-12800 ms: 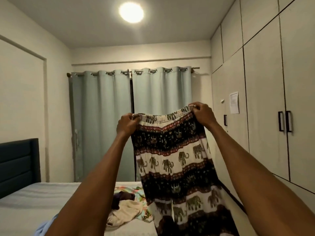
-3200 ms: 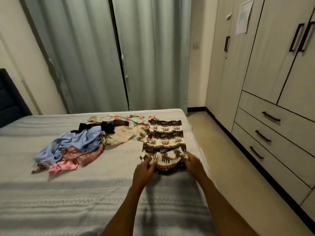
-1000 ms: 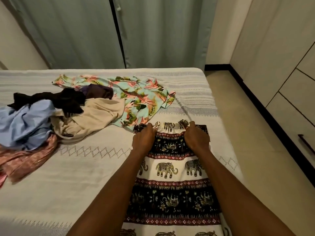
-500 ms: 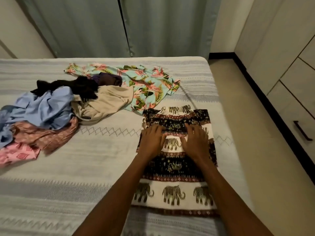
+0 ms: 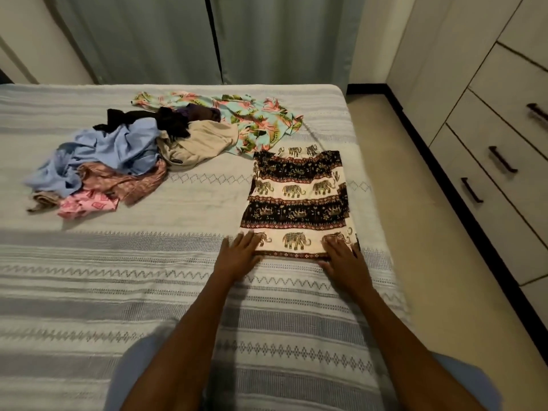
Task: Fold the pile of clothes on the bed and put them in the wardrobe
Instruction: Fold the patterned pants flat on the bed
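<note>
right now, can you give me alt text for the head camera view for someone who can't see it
Two hands, left and right, lie flat on the near edge of folded elephant-print trousers on a striped bed. A pile of unfolded clothes lies to the left; wardrobe drawers stand closed on the right.

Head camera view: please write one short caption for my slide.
Both hands, left and right, flat on the near edge of folded elephant-print trousers beside unfolded clothes.
</note>
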Tool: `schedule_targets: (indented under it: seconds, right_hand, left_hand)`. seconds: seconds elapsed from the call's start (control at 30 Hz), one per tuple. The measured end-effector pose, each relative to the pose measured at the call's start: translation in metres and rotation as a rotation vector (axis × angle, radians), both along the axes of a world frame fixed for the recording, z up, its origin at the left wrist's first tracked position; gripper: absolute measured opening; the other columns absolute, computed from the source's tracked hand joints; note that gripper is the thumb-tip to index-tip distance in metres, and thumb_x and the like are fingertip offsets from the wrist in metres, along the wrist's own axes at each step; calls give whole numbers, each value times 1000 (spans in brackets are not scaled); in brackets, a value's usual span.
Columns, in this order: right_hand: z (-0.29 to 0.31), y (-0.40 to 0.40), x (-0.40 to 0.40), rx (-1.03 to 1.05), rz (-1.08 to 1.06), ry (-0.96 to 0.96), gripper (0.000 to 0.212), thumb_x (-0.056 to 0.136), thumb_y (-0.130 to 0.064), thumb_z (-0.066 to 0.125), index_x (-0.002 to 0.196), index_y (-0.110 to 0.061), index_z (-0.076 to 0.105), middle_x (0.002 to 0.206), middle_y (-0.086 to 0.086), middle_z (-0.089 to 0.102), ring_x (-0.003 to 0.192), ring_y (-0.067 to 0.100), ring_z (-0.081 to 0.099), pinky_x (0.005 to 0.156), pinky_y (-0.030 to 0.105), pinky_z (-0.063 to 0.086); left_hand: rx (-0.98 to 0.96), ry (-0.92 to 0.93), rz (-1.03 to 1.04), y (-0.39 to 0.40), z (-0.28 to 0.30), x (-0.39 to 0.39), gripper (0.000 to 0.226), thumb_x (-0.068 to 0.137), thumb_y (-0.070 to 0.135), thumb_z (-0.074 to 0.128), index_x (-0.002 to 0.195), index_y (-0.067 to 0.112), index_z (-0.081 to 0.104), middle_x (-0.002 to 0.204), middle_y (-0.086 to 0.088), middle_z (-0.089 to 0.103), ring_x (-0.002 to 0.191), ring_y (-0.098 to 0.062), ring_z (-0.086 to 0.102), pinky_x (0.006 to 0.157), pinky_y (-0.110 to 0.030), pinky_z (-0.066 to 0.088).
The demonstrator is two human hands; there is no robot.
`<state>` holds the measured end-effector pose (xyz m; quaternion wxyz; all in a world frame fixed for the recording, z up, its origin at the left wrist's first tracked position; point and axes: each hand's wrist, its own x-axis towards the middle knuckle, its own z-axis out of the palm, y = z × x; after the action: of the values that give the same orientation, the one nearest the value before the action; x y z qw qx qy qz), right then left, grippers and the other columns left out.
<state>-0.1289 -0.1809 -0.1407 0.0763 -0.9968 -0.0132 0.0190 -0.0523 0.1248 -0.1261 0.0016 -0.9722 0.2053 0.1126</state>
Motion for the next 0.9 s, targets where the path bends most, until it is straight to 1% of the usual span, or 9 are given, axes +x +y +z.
schedule_targets:
  seconds: [0.07, 0.13, 0.2, 0.37, 0.53, 0.6, 0.7, 0.8, 0.9]
  right_hand:
    - [9, -3, -3, -49, -63, -17, 50, 104, -32, 39, 153, -22, 34, 158, 2, 36, 147, 24, 31, 119, 46, 23]
    - [18, -3, -5, -63, -154, -44, 58, 92, -4, 53, 148, -16, 44, 150, 6, 49, 137, 29, 45, 108, 49, 38]
    - [29, -2, -7, -66, -204, -50, 58, 85, 4, 56, 140, -15, 53, 136, 7, 62, 124, 30, 56, 96, 46, 45]
    - [54, -8, -16, -71, -221, -102, 36, 87, -2, 57, 119, -15, 69, 107, 9, 74, 104, 32, 64, 84, 44, 50]
    - [55, -16, -51, 142, -237, -300, 21, 76, -2, 66, 94, -9, 73, 78, 13, 69, 77, 33, 63, 66, 37, 48]
    - [58, -18, -70, 254, -243, -340, 12, 78, -9, 64, 87, -14, 69, 70, 7, 61, 67, 26, 56, 61, 31, 41]
    - [63, -24, -93, 426, -207, -283, 11, 77, -24, 52, 69, -24, 60, 61, -3, 54, 55, 17, 49, 52, 25, 35]
    - [72, -28, -106, 601, -136, -140, 23, 75, -28, 50, 63, -17, 66, 61, -1, 63, 55, 12, 53, 53, 29, 38]
    - [79, -30, -106, 639, -139, -73, 17, 76, -31, 52, 66, -27, 66, 66, -8, 65, 58, 3, 55, 54, 26, 37]
  left_hand:
    - [55, -109, -18, 1, 10, -4, 51, 104, 44, 36, 153, 28, 30, 161, -2, 30, 145, -32, 32, 115, -54, 27]
    - [110, -168, -48, -2, 21, -7, 41, 103, 40, 40, 141, 24, 46, 145, -2, 52, 131, -32, 49, 107, -49, 37]
    - [102, -181, -41, -7, 33, -10, 38, 103, 43, 42, 132, 20, 53, 129, -4, 64, 117, -30, 60, 101, -46, 43]
    - [-244, -136, 155, -9, 43, -26, 31, 100, 43, 51, 112, 16, 56, 96, -3, 68, 73, -16, 63, 66, -30, 51]
    - [-872, 33, 381, -9, 64, -81, 17, 96, 20, 63, 106, 9, 54, 92, 4, 62, 72, -8, 60, 62, -19, 51]
    - [-885, 70, 371, -5, 71, -108, 12, 96, 18, 63, 101, 12, 54, 86, 6, 63, 68, -1, 58, 57, -9, 46]
    - [-792, 143, 295, 19, 80, -123, 9, 93, 17, 66, 89, 14, 59, 74, 7, 67, 61, 5, 60, 57, -12, 45]
    - [-747, 379, 230, 43, 95, -127, 4, 95, 14, 63, 93, 12, 60, 81, -5, 73, 69, -12, 73, 68, -30, 59]
    - [-719, 383, 155, 49, 108, -123, 6, 98, 20, 62, 95, 14, 62, 79, -13, 72, 66, -22, 73, 56, -29, 59]
